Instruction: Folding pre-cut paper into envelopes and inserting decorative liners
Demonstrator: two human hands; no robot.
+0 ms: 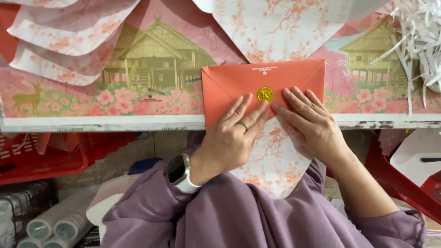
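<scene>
Everything here is placed from the orange envelope (264, 89), which lies at the front edge of the worktop (101, 123), right in front of you.

Far to the left of the envelope, loose flowery paper sheets (69, 41) lie in a pile on top of a big printed sheet (151, 69) with a house and a deer on it. Below and left of the envelope, under the worktop, you can see a red basket (41, 158) and some paper rolls (59, 222).

Your left hand (229, 135) lies flat on the lower left part of the envelope. Its grip is spread, fingers long and pressing down, not pinching anything. There is a watch (178, 170) on that wrist.

In the middle of the envelope sits a round gold sticker (265, 94), right at the tip of the flap. The flap looks folded shut and the sticker looks already on, so I think the closing is almost done and only the last pressing is left.

Your right hand (310, 121) lies flat on the lower right part, its grip spread too, fingertips just beside the sticker.

Under the envelope a flowery sheet (271, 160) hangs down toward your lap. Far to the right and up lies a heap of white paper strips (420, 41).
</scene>
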